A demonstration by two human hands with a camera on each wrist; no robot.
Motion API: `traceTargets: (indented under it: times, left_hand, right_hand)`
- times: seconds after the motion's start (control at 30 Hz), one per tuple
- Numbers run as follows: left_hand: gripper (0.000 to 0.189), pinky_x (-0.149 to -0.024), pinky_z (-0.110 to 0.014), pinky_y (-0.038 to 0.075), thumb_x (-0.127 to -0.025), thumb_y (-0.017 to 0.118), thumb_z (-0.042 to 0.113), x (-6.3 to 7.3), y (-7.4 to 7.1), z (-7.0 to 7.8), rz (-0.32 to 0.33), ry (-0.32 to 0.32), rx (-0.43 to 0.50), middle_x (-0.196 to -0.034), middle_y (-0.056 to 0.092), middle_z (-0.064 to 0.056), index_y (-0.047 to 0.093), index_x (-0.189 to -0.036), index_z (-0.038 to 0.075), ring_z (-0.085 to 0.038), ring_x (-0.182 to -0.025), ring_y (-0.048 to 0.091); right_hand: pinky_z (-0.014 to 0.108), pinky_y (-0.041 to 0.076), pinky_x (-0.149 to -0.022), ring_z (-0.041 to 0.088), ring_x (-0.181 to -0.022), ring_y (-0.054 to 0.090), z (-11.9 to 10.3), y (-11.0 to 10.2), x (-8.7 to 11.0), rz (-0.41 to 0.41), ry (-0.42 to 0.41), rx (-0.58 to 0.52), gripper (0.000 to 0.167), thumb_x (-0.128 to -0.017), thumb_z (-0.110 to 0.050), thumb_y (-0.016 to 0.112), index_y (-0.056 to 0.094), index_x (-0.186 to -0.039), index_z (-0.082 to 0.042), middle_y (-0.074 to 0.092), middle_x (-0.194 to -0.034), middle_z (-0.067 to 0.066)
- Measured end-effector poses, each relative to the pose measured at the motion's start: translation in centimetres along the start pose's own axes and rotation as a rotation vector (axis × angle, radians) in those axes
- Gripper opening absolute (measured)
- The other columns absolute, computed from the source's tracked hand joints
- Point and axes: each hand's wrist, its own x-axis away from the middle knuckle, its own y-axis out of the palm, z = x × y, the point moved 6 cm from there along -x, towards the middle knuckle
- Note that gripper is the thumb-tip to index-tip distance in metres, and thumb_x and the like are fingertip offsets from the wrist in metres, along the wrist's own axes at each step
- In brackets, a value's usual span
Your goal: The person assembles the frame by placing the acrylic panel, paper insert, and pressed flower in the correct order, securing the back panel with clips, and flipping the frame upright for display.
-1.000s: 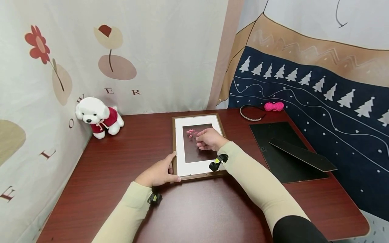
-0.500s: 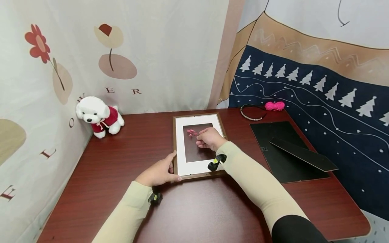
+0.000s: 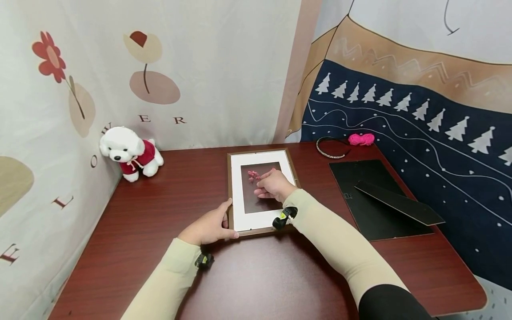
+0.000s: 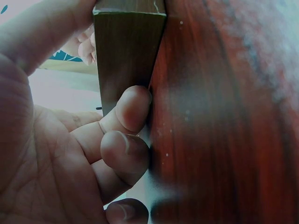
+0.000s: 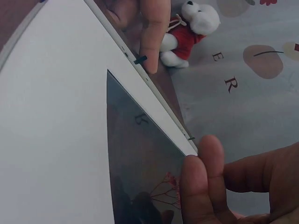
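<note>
A brown picture frame (image 3: 293, 167) lies on the table with a white mat (image 3: 238, 200) around a dark glassy window (image 3: 256, 204). My left hand (image 3: 208, 226) grips its near left corner, thumb along the near edge and fingers at the left side. In the left wrist view, curled fingertips (image 4: 133, 109) touch the frame's side. Over the window, my right hand (image 3: 273, 186) pinches a small sprig of pink flowers (image 3: 253, 176) between thumb and fingertips; its held part is hidden by the fingers. Thin reddish branches (image 5: 166, 189) show beside the right fingers in the right wrist view.
A black backing board (image 3: 340, 178) with a raised stand leg (image 3: 398, 204) lies to the right. Behind it are a headband (image 3: 330, 155) and pink yarn (image 3: 361, 139). A white plush dog (image 3: 132, 153) in red sits at the back left, before the curtain (image 3: 220, 89).
My right hand has turned slightly and shifted a little to the left, and the flower heads have moved slightly right. A pink bit now shows beyond that hand. The left hand stays put.
</note>
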Motion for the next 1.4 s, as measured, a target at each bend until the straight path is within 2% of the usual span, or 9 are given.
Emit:
traceTargets:
  times: [0.13, 0.37, 0.53, 0.7, 0.83, 0.97, 1.2, 1.4]
  left_hand:
    - [0.117, -0.067, -0.034, 0.048, -0.082, 0.090, 0.035, -0.1, 0.0, -0.1, 0.001, -0.001, -0.001, -0.087, 0.061, -0.004, 0.018, -0.166, -0.001, -0.016, -0.072, 0.057]
    - [0.118, -0.067, -0.034, 0.048, -0.082, 0.090, 0.035, -0.2, 0.0, 0.0, 0.000, 0.005, -0.001, -0.087, 0.061, -0.005, 0.018, -0.166, -0.002, -0.016, -0.072, 0.057]
    - [0.118, -0.066, -0.033, 0.048, -0.081, 0.091, 0.035, -0.2, 0.0, 0.1, 0.000, 0.006, -0.005, -0.087, 0.061, -0.005, 0.018, -0.166, -0.002, -0.016, -0.072, 0.057]
    - [0.118, -0.066, -0.034, 0.047, -0.081, 0.091, 0.034, -0.2, -0.1, 0.2, -0.003, 0.009, -0.007, -0.087, 0.060, -0.005, 0.017, -0.166, -0.002, -0.017, -0.072, 0.056]
    - [0.118, -0.067, -0.034, 0.047, -0.082, 0.091, 0.034, 0.0, -0.1, 0.3, -0.003, 0.000, -0.005, -0.088, 0.060, -0.006, 0.017, -0.166, -0.002, -0.017, -0.072, 0.055]
    - [0.118, -0.067, -0.033, 0.047, -0.082, 0.091, 0.034, 0.1, -0.1, 0.4, -0.008, -0.010, 0.001, -0.088, 0.060, -0.005, 0.016, -0.167, -0.001, -0.017, -0.073, 0.055]
    - [0.118, -0.067, -0.033, 0.046, -0.083, 0.091, 0.034, 0.1, -0.1, 0.5, -0.010, -0.009, 0.009, -0.088, 0.060, -0.005, 0.016, -0.166, -0.002, -0.017, -0.073, 0.055]
    - [0.118, -0.067, -0.034, 0.046, -0.083, 0.091, 0.035, 0.1, 0.0, 0.1, -0.009, -0.017, 0.015, -0.089, 0.059, -0.005, 0.016, -0.167, 0.000, -0.017, -0.073, 0.055]
  right_hand:
    - [0.029, 0.063, -0.066, 0.014, -0.068, 0.073, 0.1, 0.1, 0.1, -0.020, 0.003, 0.013, 0.040, -0.103, 0.000, 0.060, 0.050, -0.141, 0.009, 0.070, -0.111, 0.022]
    - [0.030, 0.063, -0.067, 0.016, -0.071, 0.073, -0.1, 0.0, 0.8, -0.059, 0.008, 0.053, 0.042, -0.104, -0.002, 0.058, 0.050, -0.144, 0.010, 0.073, -0.113, 0.026]
    - [0.032, 0.063, -0.070, 0.017, -0.075, 0.074, -0.6, -1.0, 1.6, -0.058, -0.020, 0.096, 0.046, -0.105, -0.008, 0.060, 0.049, -0.146, 0.008, 0.070, -0.123, 0.025]
    - [0.038, 0.064, -0.078, 0.022, -0.085, 0.076, -1.2, -3.8, 2.2, 0.000, -0.110, 0.188, 0.046, -0.105, -0.018, 0.065, 0.055, -0.145, 0.002, 0.067, -0.130, 0.021]
    - [0.044, 0.062, -0.088, 0.029, -0.096, 0.077, -1.6, -6.5, 3.0, 0.046, -0.187, 0.273, 0.043, -0.105, -0.024, 0.067, 0.060, -0.141, -0.002, 0.068, -0.132, 0.023]
    - [0.047, 0.060, -0.095, 0.033, -0.103, 0.075, -1.3, -9.0, 4.0, 0.059, -0.255, 0.313, 0.045, -0.106, -0.024, 0.065, 0.058, -0.143, 0.000, 0.068, -0.132, 0.025]
    - [0.043, 0.061, -0.092, 0.036, -0.108, 0.072, 0.4, -13.8, 6.3, 0.108, -0.343, 0.383, 0.045, -0.106, -0.021, 0.066, 0.058, -0.144, 0.001, 0.068, -0.126, 0.023]
    - [0.031, 0.059, -0.087, 0.036, -0.111, 0.070, 1.4, -17.9, 8.9, 0.183, -0.378, 0.464, 0.047, -0.106, -0.024, 0.066, 0.057, -0.144, 0.002, 0.068, -0.127, 0.023]
